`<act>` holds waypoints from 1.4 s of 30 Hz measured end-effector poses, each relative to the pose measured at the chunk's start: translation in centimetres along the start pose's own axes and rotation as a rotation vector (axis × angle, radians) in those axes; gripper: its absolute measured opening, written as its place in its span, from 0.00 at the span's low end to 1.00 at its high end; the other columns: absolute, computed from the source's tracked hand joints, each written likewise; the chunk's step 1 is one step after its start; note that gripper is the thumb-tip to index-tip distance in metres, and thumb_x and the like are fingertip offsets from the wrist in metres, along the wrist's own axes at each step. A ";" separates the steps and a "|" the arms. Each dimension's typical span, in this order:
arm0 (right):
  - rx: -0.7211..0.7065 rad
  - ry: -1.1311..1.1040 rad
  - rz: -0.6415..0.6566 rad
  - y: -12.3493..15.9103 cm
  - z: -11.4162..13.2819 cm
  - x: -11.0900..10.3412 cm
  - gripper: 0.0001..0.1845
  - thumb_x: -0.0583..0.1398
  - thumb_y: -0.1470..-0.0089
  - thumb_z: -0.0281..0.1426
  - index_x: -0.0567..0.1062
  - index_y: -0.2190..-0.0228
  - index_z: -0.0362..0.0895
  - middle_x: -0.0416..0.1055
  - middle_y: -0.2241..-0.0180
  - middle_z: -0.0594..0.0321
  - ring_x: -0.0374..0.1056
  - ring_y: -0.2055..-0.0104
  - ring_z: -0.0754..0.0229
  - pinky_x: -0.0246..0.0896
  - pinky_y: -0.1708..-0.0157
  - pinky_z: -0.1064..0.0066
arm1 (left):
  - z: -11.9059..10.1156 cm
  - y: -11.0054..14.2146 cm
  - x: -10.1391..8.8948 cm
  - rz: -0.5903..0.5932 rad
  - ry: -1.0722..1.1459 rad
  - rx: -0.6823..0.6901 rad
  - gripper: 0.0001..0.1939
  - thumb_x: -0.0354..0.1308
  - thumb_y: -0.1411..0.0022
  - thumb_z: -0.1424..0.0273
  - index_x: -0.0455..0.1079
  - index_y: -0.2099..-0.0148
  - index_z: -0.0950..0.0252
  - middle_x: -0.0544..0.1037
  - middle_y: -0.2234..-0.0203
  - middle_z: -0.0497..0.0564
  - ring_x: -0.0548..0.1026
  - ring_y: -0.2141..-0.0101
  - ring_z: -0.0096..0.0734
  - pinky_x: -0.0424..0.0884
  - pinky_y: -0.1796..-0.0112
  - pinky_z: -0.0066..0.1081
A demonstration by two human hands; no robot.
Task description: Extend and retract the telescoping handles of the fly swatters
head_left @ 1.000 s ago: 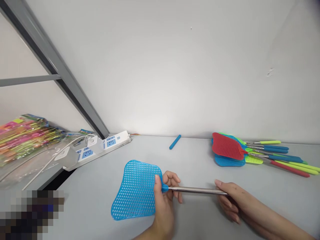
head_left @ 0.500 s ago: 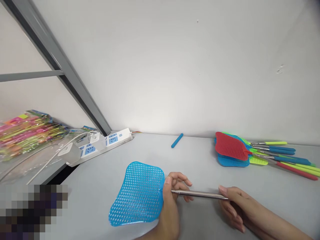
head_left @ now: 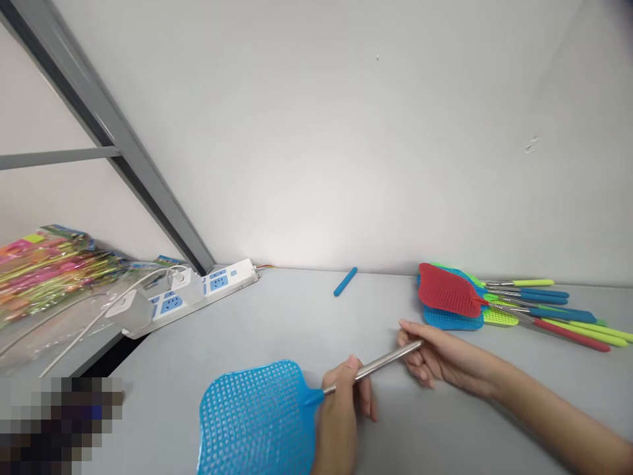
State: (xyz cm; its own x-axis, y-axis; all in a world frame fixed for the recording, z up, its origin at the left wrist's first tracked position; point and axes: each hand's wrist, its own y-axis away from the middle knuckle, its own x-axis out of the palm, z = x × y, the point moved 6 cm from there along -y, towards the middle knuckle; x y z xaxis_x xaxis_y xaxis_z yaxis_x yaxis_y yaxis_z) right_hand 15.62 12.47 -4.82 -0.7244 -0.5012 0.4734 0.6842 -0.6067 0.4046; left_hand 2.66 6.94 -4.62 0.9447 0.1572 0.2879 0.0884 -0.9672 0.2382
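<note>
A blue fly swatter [head_left: 257,419] with a perforated head and a bare metal rod lies across my hands, its head toward the lower left and partly cut off by the frame. My left hand [head_left: 343,402] is closed around the rod just beyond the head's neck. At the rod's far end, my right hand [head_left: 422,353] has its fingers loosely curled about the tip, the thumb stretched above it. A short blue handle grip [head_left: 345,282] rests on the table near the wall, apart from both hands.
Several fly swatters, topped by a red swatter [head_left: 450,290], are piled at the right. A white power strip [head_left: 232,276] with plugged-in adapters and cables sits at the left. Beyond it lie bagged colourful items [head_left: 54,277]. A grey metal frame post [head_left: 143,178] stands against the wall.
The swatter has tilted, its rod's far end rising and its head dropping lower. My right hand has moved up and left with the rod end. The view has shifted slightly.
</note>
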 end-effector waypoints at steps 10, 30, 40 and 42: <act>-0.231 0.231 -0.060 -8.1 4.8 0.3 0.15 0.49 0.48 0.39 0.60 0.58 0.49 0.64 0.77 0.68 0.60 0.85 0.70 0.53 0.88 0.80 | -0.2 -0.5 -0.6 0.011 0.130 0.067 0.24 0.42 0.45 0.58 0.53 0.88 0.64 0.54 0.93 0.43 0.58 0.87 0.23 0.54 0.79 0.26; 0.051 0.904 -0.092 1.8 0.6 -2.5 0.19 0.48 0.50 0.46 0.68 0.70 0.44 0.56 0.89 0.71 0.50 0.91 0.70 0.47 0.92 0.79 | 0.0 -0.7 -0.4 0.006 0.144 0.010 0.23 0.47 0.50 0.55 0.54 0.88 0.65 0.54 0.93 0.44 0.57 0.89 0.22 0.52 0.82 0.25; -0.235 1.174 -0.511 7.6 1.5 -4.5 0.13 0.51 0.50 0.42 0.62 0.76 0.45 0.58 0.80 0.67 0.52 0.77 0.66 0.47 0.78 0.76 | -0.1 -0.7 -0.1 0.018 0.112 0.000 0.23 0.46 0.49 0.56 0.54 0.87 0.65 0.55 0.92 0.44 0.58 0.87 0.22 0.53 0.81 0.26; -0.247 0.983 -0.434 6.9 1.3 -3.9 0.12 0.49 0.47 0.41 0.63 0.71 0.46 0.59 0.77 0.66 0.52 0.75 0.65 0.49 0.75 0.76 | -0.2 -0.7 -0.2 0.013 0.114 -0.006 0.22 0.46 0.48 0.57 0.54 0.87 0.65 0.55 0.91 0.44 0.58 0.87 0.23 0.54 0.81 0.26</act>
State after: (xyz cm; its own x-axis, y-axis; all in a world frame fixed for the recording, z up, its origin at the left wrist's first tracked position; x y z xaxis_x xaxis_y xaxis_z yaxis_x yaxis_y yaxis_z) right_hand 23.32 11.00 -2.87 -0.7254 -0.4211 -0.5445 0.3986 -0.9019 0.1665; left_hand 2.35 7.62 -4.63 0.9035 0.1671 0.3948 0.0744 -0.9681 0.2394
